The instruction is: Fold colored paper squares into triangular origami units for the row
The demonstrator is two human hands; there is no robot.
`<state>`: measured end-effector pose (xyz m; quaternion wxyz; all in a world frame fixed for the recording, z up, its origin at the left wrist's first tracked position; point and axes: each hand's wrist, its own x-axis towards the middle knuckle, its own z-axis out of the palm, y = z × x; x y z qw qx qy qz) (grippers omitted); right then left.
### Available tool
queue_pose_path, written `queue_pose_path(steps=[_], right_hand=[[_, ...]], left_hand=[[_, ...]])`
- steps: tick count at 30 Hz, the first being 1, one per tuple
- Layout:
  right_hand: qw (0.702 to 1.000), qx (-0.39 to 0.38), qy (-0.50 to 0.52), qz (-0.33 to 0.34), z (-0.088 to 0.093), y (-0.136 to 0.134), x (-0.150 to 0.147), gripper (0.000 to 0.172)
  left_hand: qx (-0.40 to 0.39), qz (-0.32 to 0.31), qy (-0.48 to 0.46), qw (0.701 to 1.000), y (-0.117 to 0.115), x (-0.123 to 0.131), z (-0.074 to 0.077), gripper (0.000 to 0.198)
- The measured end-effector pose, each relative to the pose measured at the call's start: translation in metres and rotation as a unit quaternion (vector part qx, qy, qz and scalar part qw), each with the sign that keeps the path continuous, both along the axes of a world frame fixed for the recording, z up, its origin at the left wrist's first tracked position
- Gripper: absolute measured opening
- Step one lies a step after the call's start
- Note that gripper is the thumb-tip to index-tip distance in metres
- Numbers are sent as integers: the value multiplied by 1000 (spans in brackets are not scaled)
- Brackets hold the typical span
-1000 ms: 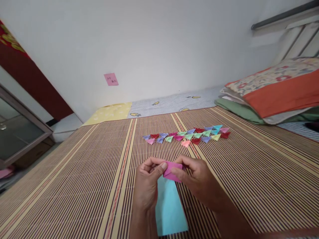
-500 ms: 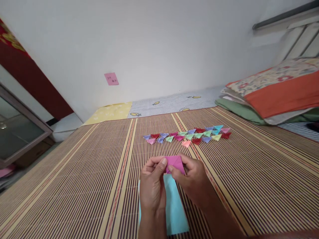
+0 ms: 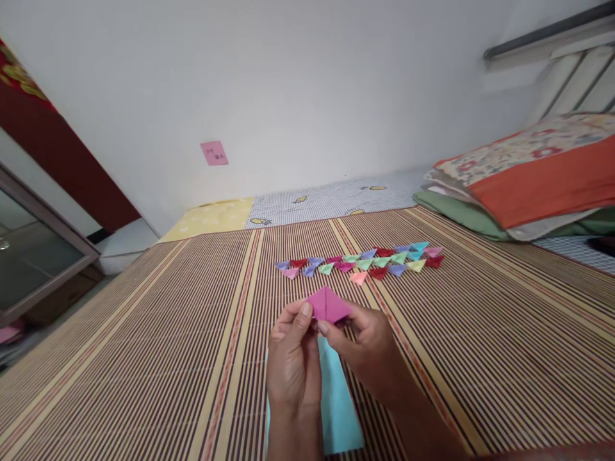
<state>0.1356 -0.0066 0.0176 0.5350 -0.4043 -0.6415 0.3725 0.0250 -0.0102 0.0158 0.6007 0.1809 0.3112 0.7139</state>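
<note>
A folded magenta paper (image 3: 328, 304) is held up between both hands, one corner pointing away from me and a crease down its middle. My left hand (image 3: 294, 358) pinches its left corner between thumb and fingers. On the right side, my right hand (image 3: 368, 339) grips the paper, its thumb at the lower edge. Light blue paper (image 3: 339, 403) lies on the striped mat beneath my hands, partly hidden by my left hand and wrist. Beyond them, several small folded paper pieces (image 3: 366, 263) in many colours lie in rows.
The striped mat (image 3: 158, 346) spreads widely around. Folded bedding (image 3: 542, 173) is stacked at the right. A patterned cloth (image 3: 327, 200) runs along the wall, where a pink note (image 3: 214, 153) is stuck. A glass-fronted cabinet (image 3: 38, 250) stands at the left.
The magenta paper has been turned, so a corner now points away instead of a flat edge. Both hands still hold it, with the fingers slightly shifted.
</note>
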Motion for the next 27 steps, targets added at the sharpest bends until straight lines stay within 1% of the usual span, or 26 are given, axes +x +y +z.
queue_pose_path(steps=[2,3,5,8,10,13,16,19,21,24,27], right_hand=[[999,0,42,2,-1,1,3,7],[998,11,59,0,-1,2,5,7],[996,61,71,-10,0,1,7,6],[986,161,41,-31,3,0,10,13],[974,222,10,-46,4,0,11,20],[948,309,-27,-76,4,2,13,28],[921,369,-63,-104,0,5,15,31],[894,410,-111,-140,-6,6,17,34],[880,428,-134,-155,-9,7,17,36],[872,437,-155,-159,-11,6,17,36],[869,438,-165,-163,-12,6,16,34]], left_hand=[[6,-27,-9,1000,1,-2,1,28],[12,-46,-11,999,1,-3,1,28],[33,-79,-10,996,1,-6,2,25],[73,-100,6,992,-1,-11,3,18],[88,-108,18,990,-4,-14,6,17],[85,-123,30,988,-7,-19,11,17],[70,-109,52,990,-9,-21,15,19],[58,-89,81,991,-9,-23,18,27],[54,-91,109,988,-10,-24,19,28],[50,-95,143,984,-12,-25,20,31],[16,-81,139,987,-12,-25,20,37]])
